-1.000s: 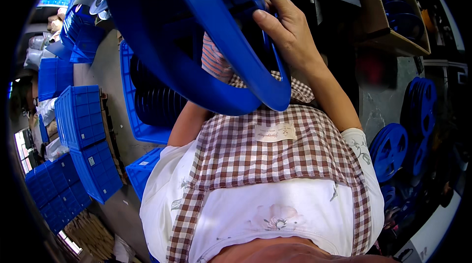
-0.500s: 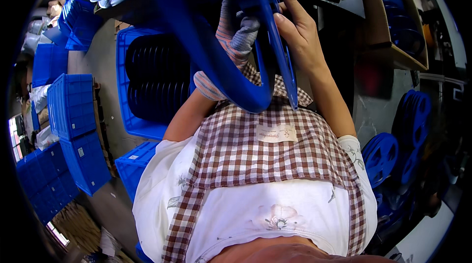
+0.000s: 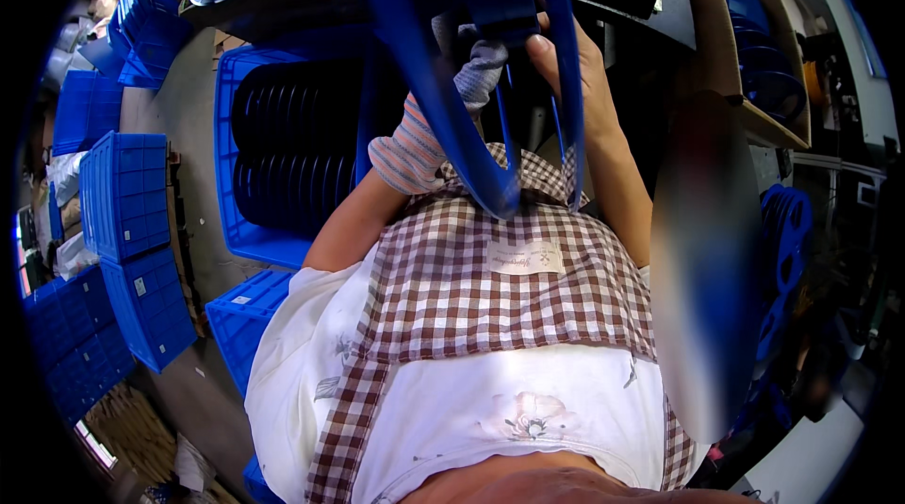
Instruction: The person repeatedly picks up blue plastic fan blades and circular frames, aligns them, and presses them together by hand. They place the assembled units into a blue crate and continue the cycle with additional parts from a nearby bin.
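Observation:
Close in front of me, a blue plastic reel point(image 3: 462, 146) stands on edge, its two ring-shaped sides joined by a hub near the top of the picture. My left hand point(image 3: 443, 108) wears a grey and orange striped glove. It shows through the reel's opening, fingers curled at the hub; part of that grip is hidden. Bare, my right hand point(image 3: 583, 61) closes round the right-hand side, thumb inside and the other fingers mostly behind the rim.
A blue crate point(image 3: 273, 245) at left holds rows of black discs point(image 3: 292, 146). Stacked blue crates point(image 3: 127, 193) stand farther left. More blue reels point(image 3: 784, 240) are at right, below a cardboard box point(image 3: 768, 122). A blurred pale, red and blue shape point(image 3: 702, 278) crosses my right sleeve.
The reel has turned, so both its sides and hub now show more. My right thumb has shifted to the inside of the rim. A blurred shape has come in at right.

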Tool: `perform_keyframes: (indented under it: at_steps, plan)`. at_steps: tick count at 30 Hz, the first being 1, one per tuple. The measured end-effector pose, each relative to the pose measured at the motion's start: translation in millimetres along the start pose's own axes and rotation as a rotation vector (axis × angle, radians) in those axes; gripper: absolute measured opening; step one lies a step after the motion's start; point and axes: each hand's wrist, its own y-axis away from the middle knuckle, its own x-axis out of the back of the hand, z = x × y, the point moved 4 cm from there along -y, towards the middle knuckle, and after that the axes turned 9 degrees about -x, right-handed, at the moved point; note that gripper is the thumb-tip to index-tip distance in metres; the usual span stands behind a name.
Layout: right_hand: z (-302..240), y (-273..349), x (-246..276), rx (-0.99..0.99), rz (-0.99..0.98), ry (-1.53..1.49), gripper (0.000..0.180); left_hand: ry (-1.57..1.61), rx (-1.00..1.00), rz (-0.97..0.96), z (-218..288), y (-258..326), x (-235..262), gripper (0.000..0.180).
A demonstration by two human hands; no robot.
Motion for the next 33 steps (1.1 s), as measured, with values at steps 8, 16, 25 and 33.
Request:
perform_keyframes:
  at_steps: [8, 16, 25, 33]
  plan:
    - [-27.1, -3.5, 15.3, 0.054, -0.049, 0.180, 0.074, 0.010, 0.058, -0.005, -1.8, -8.0, 3.9, 0.032]
    - [-77.7, -54.0, 65.9, 0.159, -0.136, 0.585, 0.072, 0.116, 0.102, -0.178, 19.6, -80.1, 26.3, 0.030]
    - [-71.7, -259.3, 135.2, -0.136, -0.017, 1.127, 0.075, 0.407, 0.034, -0.450, 33.7, -276.0, 17.8, 0.041]
    - [-116.0, -264.4, 148.6, -0.066, 0.020, 1.166, 0.076, 0.200, -0.154, -0.483, 51.1, -279.5, 10.8, 0.037]
